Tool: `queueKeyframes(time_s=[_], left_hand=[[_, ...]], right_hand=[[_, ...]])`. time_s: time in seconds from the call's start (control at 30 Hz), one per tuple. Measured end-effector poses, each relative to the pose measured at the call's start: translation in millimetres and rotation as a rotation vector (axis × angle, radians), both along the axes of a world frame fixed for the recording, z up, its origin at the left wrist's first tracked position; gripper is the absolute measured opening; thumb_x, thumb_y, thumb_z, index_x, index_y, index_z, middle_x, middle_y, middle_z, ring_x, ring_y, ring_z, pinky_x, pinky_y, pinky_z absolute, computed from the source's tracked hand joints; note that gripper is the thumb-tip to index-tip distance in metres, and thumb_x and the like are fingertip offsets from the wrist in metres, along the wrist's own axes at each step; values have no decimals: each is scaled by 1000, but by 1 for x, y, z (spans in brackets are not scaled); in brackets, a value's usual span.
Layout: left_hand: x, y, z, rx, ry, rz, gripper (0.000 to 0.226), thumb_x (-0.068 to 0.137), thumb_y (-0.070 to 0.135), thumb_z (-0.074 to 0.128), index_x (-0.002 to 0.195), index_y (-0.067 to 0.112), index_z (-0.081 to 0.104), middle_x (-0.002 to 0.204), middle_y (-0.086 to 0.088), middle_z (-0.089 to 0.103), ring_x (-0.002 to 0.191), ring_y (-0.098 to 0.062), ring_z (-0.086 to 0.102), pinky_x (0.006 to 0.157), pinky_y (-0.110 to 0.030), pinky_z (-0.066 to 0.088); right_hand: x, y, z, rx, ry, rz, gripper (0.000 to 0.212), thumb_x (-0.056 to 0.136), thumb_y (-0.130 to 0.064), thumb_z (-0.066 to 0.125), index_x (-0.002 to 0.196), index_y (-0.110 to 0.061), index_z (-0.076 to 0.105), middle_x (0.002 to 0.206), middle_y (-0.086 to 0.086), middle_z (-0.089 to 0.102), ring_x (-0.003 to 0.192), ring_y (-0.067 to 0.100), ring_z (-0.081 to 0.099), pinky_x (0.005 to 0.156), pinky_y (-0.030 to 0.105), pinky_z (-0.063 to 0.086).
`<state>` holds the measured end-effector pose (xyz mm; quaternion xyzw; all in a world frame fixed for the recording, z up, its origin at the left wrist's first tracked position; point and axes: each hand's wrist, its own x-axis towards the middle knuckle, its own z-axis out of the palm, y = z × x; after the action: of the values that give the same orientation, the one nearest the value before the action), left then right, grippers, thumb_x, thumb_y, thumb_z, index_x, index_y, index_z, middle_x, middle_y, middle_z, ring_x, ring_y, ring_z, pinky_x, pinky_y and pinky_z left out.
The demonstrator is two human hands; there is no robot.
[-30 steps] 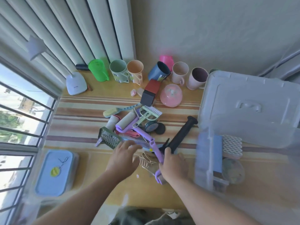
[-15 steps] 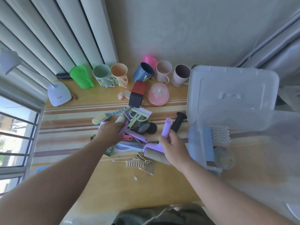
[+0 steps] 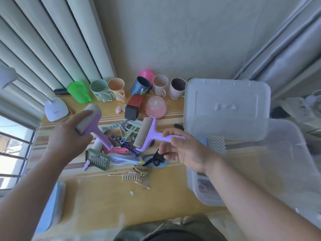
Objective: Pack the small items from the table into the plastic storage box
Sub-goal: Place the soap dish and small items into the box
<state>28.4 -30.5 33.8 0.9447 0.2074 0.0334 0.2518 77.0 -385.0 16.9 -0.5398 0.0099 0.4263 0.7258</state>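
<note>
Both hands hold purple lint rollers above the pile of small items

The right hand [image 3: 186, 150] pinches the handle of a purple roller [image 3: 149, 134], fingers closed on it, just left of the clear storage box [image 3: 260, 153]; the left hand [image 3: 69, 138] is wrapped around the drum of a second roller [image 3: 92, 122], handle pointing down at the pile [image 3: 125, 150] on the table [image 3: 107, 197], with cups [image 3: 116, 89] lined along the wall behind

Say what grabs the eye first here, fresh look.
Two purple lint rollers held up over the clutter: one in the left hand, gripped by its roll, one in the right hand, held by the handle. Right of them, the clear box; a row of cups lines the back wall.
</note>
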Motion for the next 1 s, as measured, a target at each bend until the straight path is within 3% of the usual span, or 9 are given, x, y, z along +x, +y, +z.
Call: queueKeyframes(time_s=[0.07, 0.13, 0.2, 0.3, 0.43, 0.6, 0.77, 0.9, 1.0], left_hand=[[6, -32, 18, -43, -105, -7, 69, 77, 14, 79, 137, 43, 59, 104, 1, 61, 85, -23, 52, 74, -34, 41], [16, -69, 30, -130, -251, -30, 60, 82, 23, 80, 134, 46, 60, 108, 5, 65, 92, -22, 59, 81, -36, 48], [27, -109, 35, -298, -342, -47, 50, 87, 31, 77, 131, 49, 60, 113, 4, 69, 95, -22, 66, 86, -40, 55], [40, -184, 37, -428, -388, -160, 32, 97, 37, 67, 127, 45, 64, 116, 12, 70, 98, -10, 65, 88, -32, 53], [47, -284, 17, -555, -266, -338, 31, 102, 31, 59, 125, 52, 63, 120, 31, 63, 111, 2, 60, 93, -22, 49], [49, -368, -34, -493, 64, -439, 59, 93, 35, 62, 142, 60, 42, 125, 17, 60, 103, -13, 66, 94, -38, 54], [39, -404, -73, -528, 296, -318, 60, 85, 47, 59, 140, 62, 40, 115, 8, 68, 89, -11, 70, 89, -37, 56], [30, -417, -87, -537, 317, -245, 56, 92, 38, 62, 140, 59, 43, 107, 7, 68, 82, -12, 71, 81, -37, 58], [32, -424, -86, -534, 317, -215, 52, 94, 33, 63, 137, 56, 47, 106, 8, 68, 77, -6, 70, 76, -30, 57]], right_hand=[[-1, -27, 12, 65, -14, 47, 58, 77, -54, 84, 118, -19, 65, 110, 15, 66, 103, 32, 63, 85, 37, 51], [-1, -54, 22, -14, -104, -17, 42, 79, -55, 81, 102, -21, 75, 102, 9, 71, 92, 25, 65, 78, 35, 50], [2, -84, 25, -239, -287, -80, 24, 94, -42, 70, 82, -22, 78, 83, -3, 74, 85, 14, 66, 77, 33, 47], [3, -149, 16, -476, -430, -104, 19, 106, -13, 62, 100, -22, 79, 57, -6, 64, 68, 11, 59, 73, 24, 50], [-2, -257, -26, -918, -669, 58, 22, 96, -18, 70, 86, -37, 63, 70, -5, 59, 53, 12, 56, 60, 29, 45], [10, -328, -97, -1336, -676, 434, 37, 92, -33, 68, 78, -34, 34, 90, -4, 53, 80, 24, 60, 71, 39, 52], [42, -320, -142, -1364, -605, 599, 22, 97, -30, 68, 88, -26, 49, 103, 9, 66, 94, 31, 69, 69, 34, 47], [45, -318, -176, -1269, -503, 542, 24, 90, -26, 78, 97, -20, 56, 93, 6, 67, 82, 27, 71, 55, 30, 49], [45, -318, -177, -1156, -459, 476, 24, 87, -35, 76, 95, -20, 59, 106, 6, 66, 86, 26, 69, 74, 37, 58]])
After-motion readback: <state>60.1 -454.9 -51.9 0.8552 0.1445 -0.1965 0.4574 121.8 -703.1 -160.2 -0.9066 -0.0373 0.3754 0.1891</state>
